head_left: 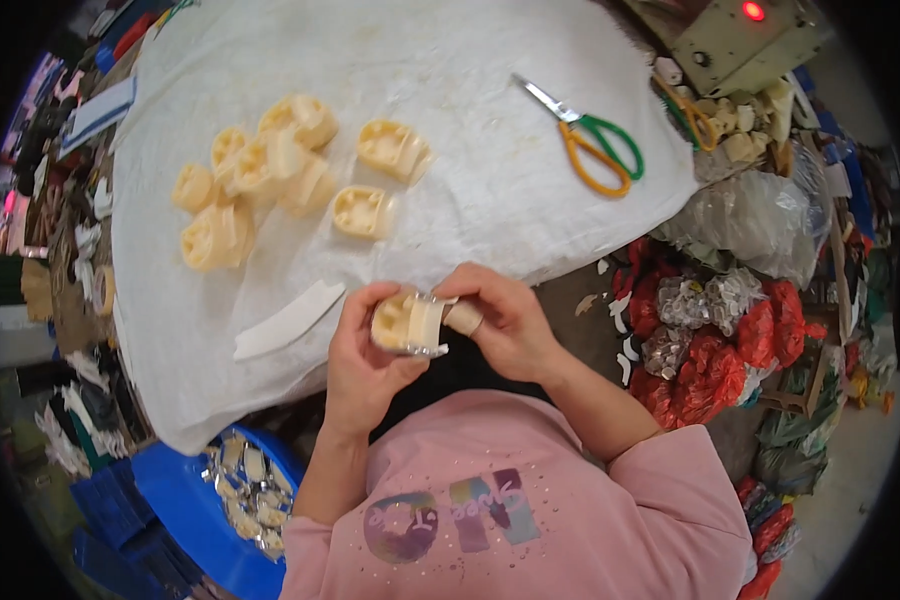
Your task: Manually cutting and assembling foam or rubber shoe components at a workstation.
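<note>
a single head-worn fisheye view looks steeply down from close above the left hand [365, 350] and right hand [505, 320]. it faces forward over the cloth-covered desk [450, 90] beyond them, edges bending toward the dark rim.

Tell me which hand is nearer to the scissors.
Right. The right hand is below the scissors, slightly left; the left hand is farther left, holding the cream part.

Blue bin [185, 500] half under cloth [450, 90]
</note>
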`<action>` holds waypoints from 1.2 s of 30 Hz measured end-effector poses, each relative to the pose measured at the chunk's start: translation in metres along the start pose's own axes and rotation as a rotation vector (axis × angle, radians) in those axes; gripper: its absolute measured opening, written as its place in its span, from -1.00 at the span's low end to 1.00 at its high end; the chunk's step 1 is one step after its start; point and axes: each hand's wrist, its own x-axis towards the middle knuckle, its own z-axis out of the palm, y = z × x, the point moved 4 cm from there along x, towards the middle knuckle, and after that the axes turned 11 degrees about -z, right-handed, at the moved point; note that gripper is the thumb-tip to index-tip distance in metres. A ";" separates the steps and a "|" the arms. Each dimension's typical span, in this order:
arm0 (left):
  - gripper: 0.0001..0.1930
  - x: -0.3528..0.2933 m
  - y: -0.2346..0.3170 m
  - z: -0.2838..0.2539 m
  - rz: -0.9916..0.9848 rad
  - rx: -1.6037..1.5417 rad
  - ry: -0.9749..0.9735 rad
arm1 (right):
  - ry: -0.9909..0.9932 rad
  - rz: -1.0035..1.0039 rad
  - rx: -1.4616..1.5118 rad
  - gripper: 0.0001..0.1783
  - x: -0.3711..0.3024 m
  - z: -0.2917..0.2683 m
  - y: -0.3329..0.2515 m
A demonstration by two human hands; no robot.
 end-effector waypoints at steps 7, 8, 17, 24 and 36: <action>-0.37 0.002 0.021 0.007 0.241 0.923 0.270 | -0.002 -0.207 -0.633 -0.64 0.024 -0.083 0.000; -0.37 0.002 0.020 0.006 0.228 0.925 0.315 | 0.092 -0.264 -0.806 -0.66 0.033 -0.112 0.001; -0.36 0.016 0.016 0.025 0.335 1.112 0.341 | -0.155 0.382 -1.217 -0.46 0.079 -0.190 0.013; -0.36 0.031 0.007 0.027 0.400 1.372 0.375 | 0.075 0.278 -0.818 -0.41 0.040 -0.161 -0.005; -0.36 0.031 0.006 0.023 0.306 1.437 0.337 | -0.323 0.552 0.051 -0.44 -0.078 -0.073 -0.005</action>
